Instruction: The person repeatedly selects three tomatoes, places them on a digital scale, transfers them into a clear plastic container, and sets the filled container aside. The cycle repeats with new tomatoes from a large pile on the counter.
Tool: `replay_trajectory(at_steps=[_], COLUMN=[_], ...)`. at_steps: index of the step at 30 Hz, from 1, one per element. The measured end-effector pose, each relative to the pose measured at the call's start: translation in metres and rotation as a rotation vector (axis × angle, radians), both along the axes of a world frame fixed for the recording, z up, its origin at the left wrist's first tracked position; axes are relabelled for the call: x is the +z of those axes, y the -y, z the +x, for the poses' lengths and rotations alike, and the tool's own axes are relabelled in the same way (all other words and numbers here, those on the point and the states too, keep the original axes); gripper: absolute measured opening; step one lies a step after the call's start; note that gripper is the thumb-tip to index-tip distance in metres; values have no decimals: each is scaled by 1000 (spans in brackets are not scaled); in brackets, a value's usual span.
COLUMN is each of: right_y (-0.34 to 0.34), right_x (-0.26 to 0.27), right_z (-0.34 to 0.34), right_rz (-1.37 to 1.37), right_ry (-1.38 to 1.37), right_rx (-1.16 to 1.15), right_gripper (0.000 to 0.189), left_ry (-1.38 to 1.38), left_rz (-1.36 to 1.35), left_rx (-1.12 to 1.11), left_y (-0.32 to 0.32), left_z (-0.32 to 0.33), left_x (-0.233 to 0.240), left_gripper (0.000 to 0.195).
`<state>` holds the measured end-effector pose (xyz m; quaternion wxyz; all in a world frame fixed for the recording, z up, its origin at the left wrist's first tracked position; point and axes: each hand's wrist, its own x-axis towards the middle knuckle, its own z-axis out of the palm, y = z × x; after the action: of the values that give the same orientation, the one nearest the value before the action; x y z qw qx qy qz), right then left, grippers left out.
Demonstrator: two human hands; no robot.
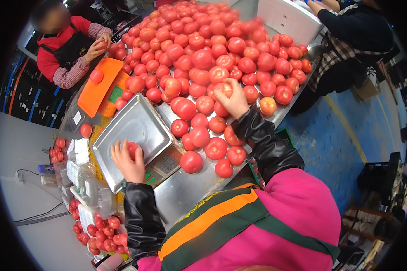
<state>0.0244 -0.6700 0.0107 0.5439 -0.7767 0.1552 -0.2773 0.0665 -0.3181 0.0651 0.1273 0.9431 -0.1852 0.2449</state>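
My left hand [128, 162] is curled around a tomato [133, 150] over the metal pan [118, 135] of a digital scale [169, 159]. Only part of that tomato shows past my fingers. Out over the big heap of red tomatoes [190, 44], my right hand [234, 100] has its fingers around another tomato [223, 89], at the heap's near side. Several loose tomatoes [215, 148] lie on the steel table [186, 196] between the scale and my right sleeve. The scale's keypad and green display face me.
An orange tray [100, 88] with one tomato lies beyond the scale. Clear plastic containers [95, 189] and more tomatoes [107, 233] stand at the left. Across the table a person [71, 50] holds a tomato; another person [352, 44] is at the right near a white foam box [288, 18].
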Motion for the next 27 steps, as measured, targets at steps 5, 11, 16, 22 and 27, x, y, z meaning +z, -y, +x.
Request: replay_trajectory(at_steps=[5, 11, 16, 22, 27], right_y=[-62, 79, 113, 71, -27], right_x=[50, 13, -43, 22, 46], right_z=[-33, -23, -22, -49, -31], right_rz=[-116, -989, -1190, -877, -550], right_ry=[137, -685, -643, -417, 11], right_rx=[783, -160, 63, -87, 674], right_gripper=[25, 36, 73, 64, 65], left_ry=[-1572, -853, -212, -126, -94], left_rz=[-1686, -1342, -93, -86, -104], left_rx=[-416, -216, 201, 116, 105], left_y=[78, -18, -97, -97, -94], left_z=[-58, -68, -27, -17, -20], left_x=[-16, 7, 7, -41, -43], left_gripper=[49, 34, 57, 50, 55])
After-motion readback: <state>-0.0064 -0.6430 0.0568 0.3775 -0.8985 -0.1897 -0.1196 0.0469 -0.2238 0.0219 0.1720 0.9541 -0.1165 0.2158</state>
